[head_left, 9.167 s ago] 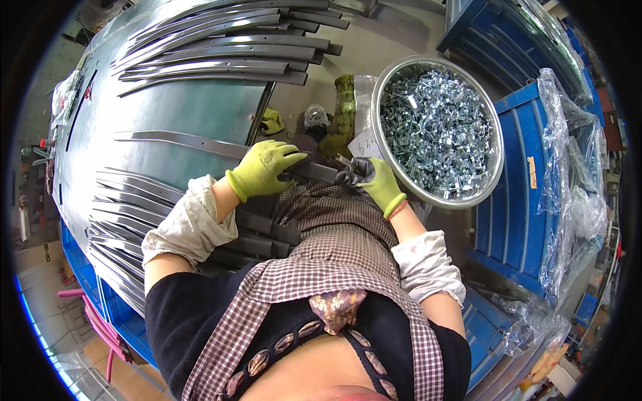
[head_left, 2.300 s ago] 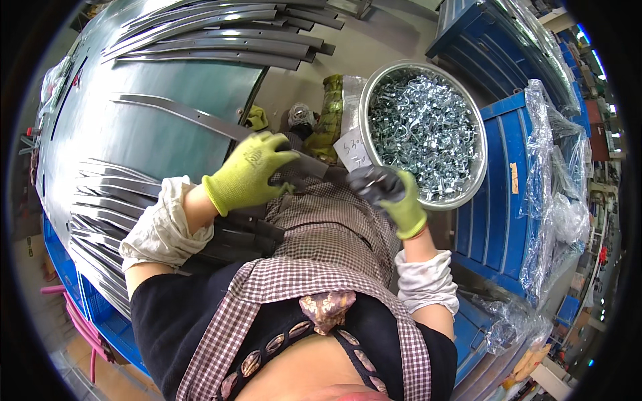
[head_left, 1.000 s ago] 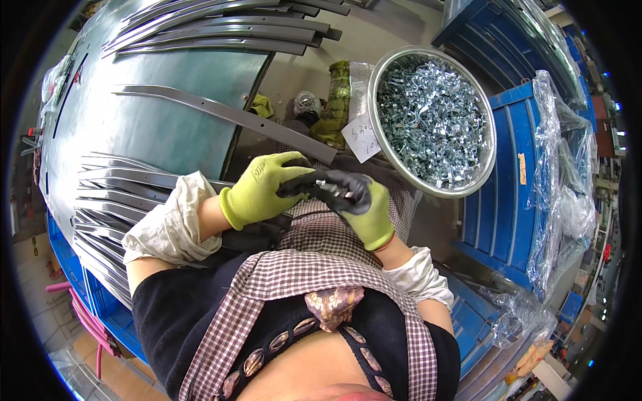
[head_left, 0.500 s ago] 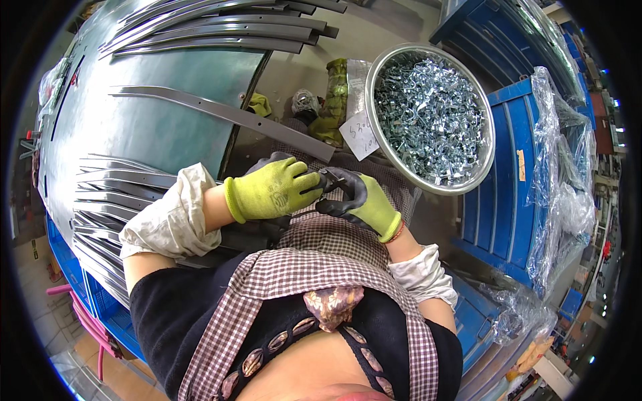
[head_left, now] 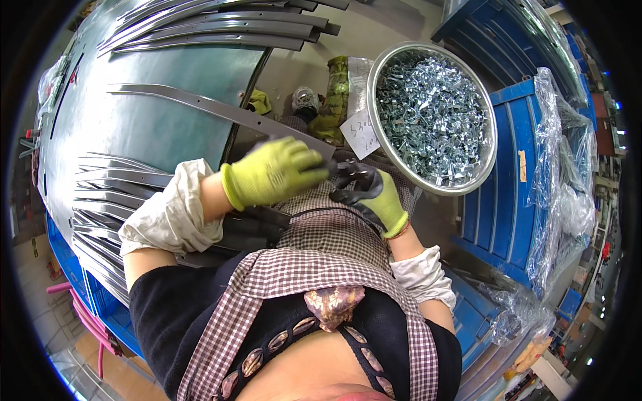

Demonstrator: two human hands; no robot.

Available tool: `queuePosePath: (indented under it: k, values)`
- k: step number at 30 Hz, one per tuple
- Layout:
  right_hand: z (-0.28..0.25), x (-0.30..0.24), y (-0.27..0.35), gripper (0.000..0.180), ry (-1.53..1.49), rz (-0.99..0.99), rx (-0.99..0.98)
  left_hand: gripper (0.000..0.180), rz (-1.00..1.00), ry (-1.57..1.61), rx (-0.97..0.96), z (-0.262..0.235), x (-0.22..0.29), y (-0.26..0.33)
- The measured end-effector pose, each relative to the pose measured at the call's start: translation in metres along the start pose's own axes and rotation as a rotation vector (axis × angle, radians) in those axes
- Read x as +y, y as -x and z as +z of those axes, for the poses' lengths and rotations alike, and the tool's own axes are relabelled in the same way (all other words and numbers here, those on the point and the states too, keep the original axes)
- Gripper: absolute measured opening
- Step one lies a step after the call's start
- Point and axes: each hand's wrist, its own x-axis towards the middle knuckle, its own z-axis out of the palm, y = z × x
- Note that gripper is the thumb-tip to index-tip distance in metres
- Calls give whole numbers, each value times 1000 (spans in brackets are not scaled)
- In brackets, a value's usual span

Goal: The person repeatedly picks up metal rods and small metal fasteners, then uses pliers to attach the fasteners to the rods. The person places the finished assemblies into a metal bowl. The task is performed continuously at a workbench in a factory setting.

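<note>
The long grey metal strip runs from the upper left across the grey-green worktable down toward my lap, and its near end sits under my two gloved hands. Starting at the far left, I see a fan of similar curved strips stacked along the table's near edge, with another bundle of them lying at the top of the table. Moving in, my left hand, in a yellow-green glove, is curled over the near end of the strip, fingers bent and closed around it; it looks slightly blurred. Just to its right, touching it, my right hand, in a glove with a dark palm and yellow-green cuff, has its fingertips drawn together in a pinch at the strip's end; I cannot tell whether a small part sits between them. Above the hands, some crumpled gloves and rags lie at the table's edge. Further right stands a round metal bowl heaped with small shiny metal clips, a paper slip tucked at its left rim. At the far right are blue crates and clear plastic bags.
</note>
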Motion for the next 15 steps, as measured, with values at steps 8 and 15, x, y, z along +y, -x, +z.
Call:
queuePosePath:
  k: [8, 15]
  values:
    - [-12, 10, -24, 49, 544, -311, 140, 62, -410, 64, -256, 2, -59, 23]
    - [-23, 3, -59, 30, 396, -255, -71, 58, -451, 174, -272, 3, -62, 23]
